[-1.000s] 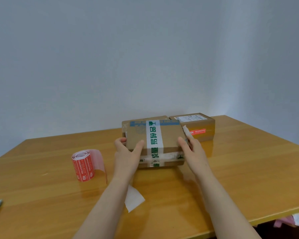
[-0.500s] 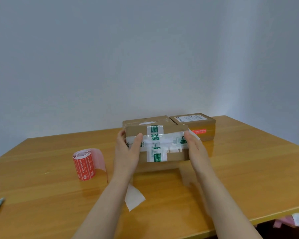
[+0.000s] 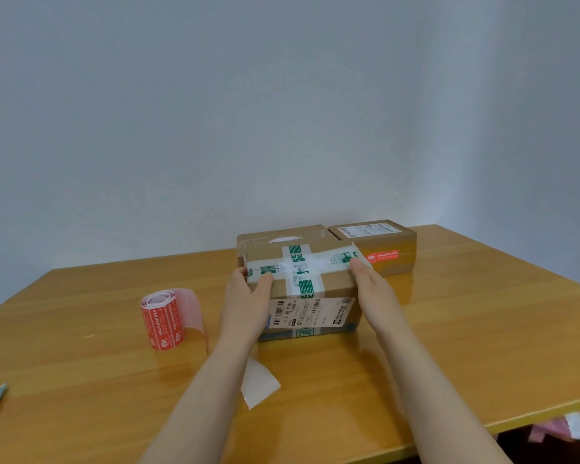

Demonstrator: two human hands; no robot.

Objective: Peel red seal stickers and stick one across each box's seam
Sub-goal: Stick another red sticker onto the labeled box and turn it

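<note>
Box (image 3: pixel 302 283) at mid-table, a rear box (image 3: pixel 282 234) and a sealed box (image 3: pixel 382 256) just behind it; bare table (image 3: pixel 482 329) lies open toward the right and near edges. Left hand (image 3: pixel 245 306) grips the box's left end, thumb on top; right hand (image 3: pixel 372 289) presses flat against its right end. Sticker roll (image 3: pixel 163 321) stands well left. Grey wall behind.

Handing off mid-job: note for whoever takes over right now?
The left hand grips the left end of the taped brown cardboard box; the right hand presses flat on its right end. Its shipping label faces the person.
A roll of red seal stickers stands left of it.
Done: small brown cardboard box at back right carries a red seal sticker.
Left: no red seal visible on the taped box or the plain brown cardboard box behind it.
</note>
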